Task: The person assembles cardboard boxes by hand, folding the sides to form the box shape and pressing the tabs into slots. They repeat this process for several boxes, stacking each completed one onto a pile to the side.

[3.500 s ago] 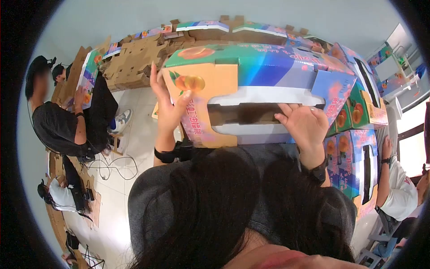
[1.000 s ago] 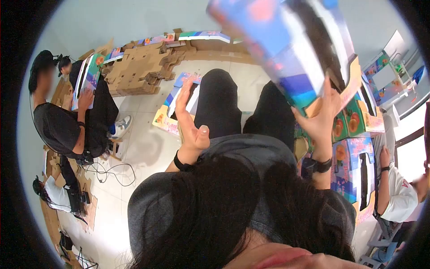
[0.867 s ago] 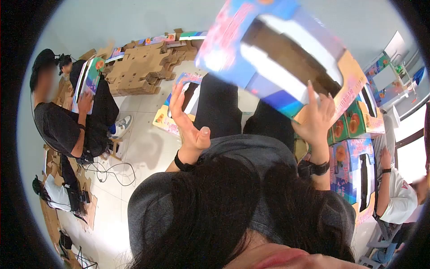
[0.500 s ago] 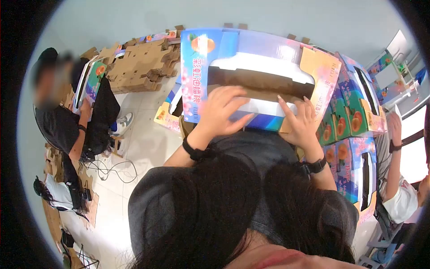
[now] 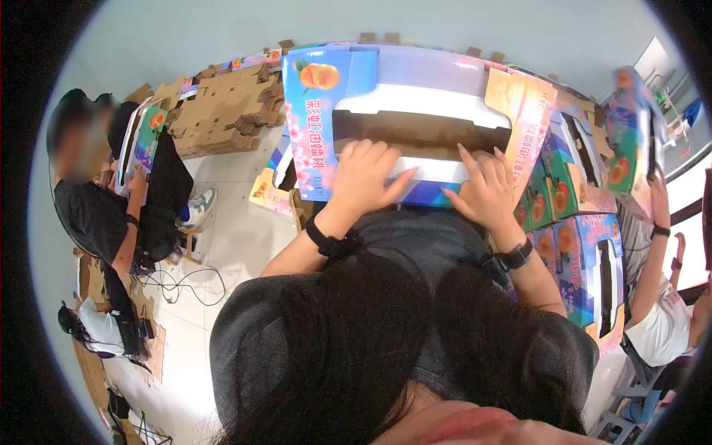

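A printed fruit carton (image 5: pixel 430 63) lies in front of me, blue and purple with peaches, pink blossoms and orange corner panels. Its top has a wide cut-out window with a white border, and brown cardboard shows inside. My left hand (image 5: pixel 368 174) rests on the left part of the window's near side, fingers stretched forward and thumb pointing right. On the right part of the same side lies my right hand (image 5: pixel 487 185), its fingers spread. Both hands touch the carton without gripping it.
Stacked printed cartons (image 5: pixel 589 256) stand on my right; another carton (image 5: pixel 274 178) sits at left. Flattened brown cardboard (image 5: pixel 226 111) is piled behind. A co-worker (image 5: pixel 96 208) at left holds a carton, and a person (image 5: pixel 660 311) at right has another. A cable (image 5: pixel 182 285) lies on the floor.
My fingers have come down flatter onto the window's near side. The carton appears slightly farther left in view. At right, the other person now has a raised carton.
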### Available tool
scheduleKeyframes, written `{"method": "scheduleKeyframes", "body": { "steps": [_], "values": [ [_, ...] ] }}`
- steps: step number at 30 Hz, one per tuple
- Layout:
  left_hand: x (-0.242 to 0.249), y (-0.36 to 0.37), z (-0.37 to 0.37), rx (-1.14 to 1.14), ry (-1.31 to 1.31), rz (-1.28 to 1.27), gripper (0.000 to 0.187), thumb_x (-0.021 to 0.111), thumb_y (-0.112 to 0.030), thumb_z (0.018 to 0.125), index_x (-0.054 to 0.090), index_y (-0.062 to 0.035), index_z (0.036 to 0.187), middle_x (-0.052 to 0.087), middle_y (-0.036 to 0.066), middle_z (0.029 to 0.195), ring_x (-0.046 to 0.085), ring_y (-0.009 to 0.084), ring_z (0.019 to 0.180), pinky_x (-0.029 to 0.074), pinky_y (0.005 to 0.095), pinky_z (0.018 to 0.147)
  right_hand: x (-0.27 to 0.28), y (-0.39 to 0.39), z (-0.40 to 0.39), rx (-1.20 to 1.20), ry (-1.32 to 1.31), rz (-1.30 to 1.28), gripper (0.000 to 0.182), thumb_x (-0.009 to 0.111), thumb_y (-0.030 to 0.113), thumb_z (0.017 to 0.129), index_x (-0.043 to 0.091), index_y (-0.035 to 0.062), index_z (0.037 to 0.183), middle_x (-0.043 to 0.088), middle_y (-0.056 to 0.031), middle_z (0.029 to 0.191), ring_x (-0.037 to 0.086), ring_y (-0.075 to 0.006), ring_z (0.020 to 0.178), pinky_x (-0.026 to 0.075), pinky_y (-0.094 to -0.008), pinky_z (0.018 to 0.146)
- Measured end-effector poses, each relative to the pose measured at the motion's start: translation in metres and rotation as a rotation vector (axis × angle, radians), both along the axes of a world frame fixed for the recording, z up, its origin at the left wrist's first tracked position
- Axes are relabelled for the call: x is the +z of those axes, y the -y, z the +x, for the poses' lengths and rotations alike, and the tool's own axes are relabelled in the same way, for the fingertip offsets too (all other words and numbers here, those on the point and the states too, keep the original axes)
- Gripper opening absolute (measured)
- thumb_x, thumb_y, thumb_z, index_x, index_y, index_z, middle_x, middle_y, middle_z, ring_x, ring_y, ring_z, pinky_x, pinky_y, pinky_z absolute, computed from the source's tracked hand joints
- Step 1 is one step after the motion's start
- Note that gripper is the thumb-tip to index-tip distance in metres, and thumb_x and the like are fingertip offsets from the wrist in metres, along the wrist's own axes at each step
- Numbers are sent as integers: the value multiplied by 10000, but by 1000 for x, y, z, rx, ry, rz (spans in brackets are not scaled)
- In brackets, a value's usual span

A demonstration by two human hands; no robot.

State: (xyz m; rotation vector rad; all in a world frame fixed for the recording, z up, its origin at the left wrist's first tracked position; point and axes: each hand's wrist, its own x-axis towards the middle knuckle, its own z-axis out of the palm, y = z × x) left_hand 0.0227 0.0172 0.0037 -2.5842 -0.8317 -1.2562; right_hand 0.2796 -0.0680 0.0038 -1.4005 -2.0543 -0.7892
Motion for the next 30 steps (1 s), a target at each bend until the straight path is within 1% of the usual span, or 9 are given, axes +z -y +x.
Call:
{"method": "scheduleKeyframes", "body": {
  "steps": [3, 6, 9, 10, 16, 20, 25, 27, 30],
  "values": [
    [1, -3, 3, -7, 21, 30, 329, 756, -370, 843, 659, -74, 945, 600, 91, 880, 570, 303, 835, 427, 440, 823, 19, 6, -5, 101, -86, -62, 883, 794, 574, 725, 572, 118, 1447, 583, -120, 1124, 567, -301, 1078, 333, -514, 1157],
    [5, -9, 3, -28, 19, -9, 316, 741, -371, 865, 666, -74, 944, 593, 93, 885, 578, 306, 885, 428, 435, 838, 27, 9, -4, 119, 22, -148, 944, 849, 528, 636, 564, 172, 1461, 571, -133, 1199, 558, -321, 1103, 335, -540, 1126],
    [11, -12, 0, -35, 123, 109, 368, 749, -376, 863, 669, -73, 1057, 644, 124, 1092, 607, 325, 1077, 433, 455, 966, 22, 4, -1, 99, -10, -147, 972, 874, 459, 587, 557, 211, 1471, 564, -135, 1221, 550, -347, 1116, 356, -541, 1076],
    [17, -8, -5, -52, 147, 90, 415, 727, -312, 857, 616, -60, 1168, 622, 151, 1269, 572, 348, 1216, 385, 515, 1103, 24, 5, 1, 97, -17, -157, 982, 876, 441, 579, 552, 213, 1478, 562, -141, 1230, 546, -352, 1124, 363, -533, 1062],
    [-2, -7, -54, 11, 425, 331, 530, 640, -319, 877, 501, -54, 1315, 569, 211, 1349, 503, 410, 1289, 345, 554, 1113, 69, 7, 36, -143, 1, 11, 1004, 881, 412, 595, 524, 228, 1515, 560, -186, 1280, 535, -379, 1181, 394, -526, 1041],
    [-13, -13, -90, 133, 400, 156, 349, 634, -121, 897, 587, -26, 1229, 634, 179, 1260, 559, 376, 1191, 374, 491, 1087, 111, 0, 111, -501, -25, 120, 1000, 886, 500, 619, 524, 226, 1510, 575, -218, 1331, 530, -403, 1248, 402, -523, 1065],
    [-46, -41, -120, 292, 478, 37, 198, 673, -118, 923, 645, -44, 1104, 688, 110, 1089, 617, 317, 1024, 430, 435, 942, 121, -22, 245, -962, -235, -36, 984, 833, 698, 611, 573, 291, 1468, 634, -219, 1296, 613, -380, 1206, 481, -482, 1021],
    [-56, -44, -126, 345, 516, -13, 181, 667, -130, 949, 647, -24, 1095, 691, 116, 1079, 616, 319, 1034, 440, 425, 951, 116, -27, 295, -1041, -441, -213, 1032, 821, 723, 583, 555, 302, 1487, 619, -219, 1342, 594, -380, 1252, 462, -490, 1052],
    [-58, -45, -126, 365, 519, -7, 134, 661, -137, 964, 652, -28, 1042, 685, 124, 997, 631, 327, 968, 458, 420, 897, 109, -27, 307, -1197, -476, -310, 1028, 820, 702, 580, 553, 302, 1489, 604, -217, 1380, 584, -379, 1273, 444, -502, 1074]
  ]
}}
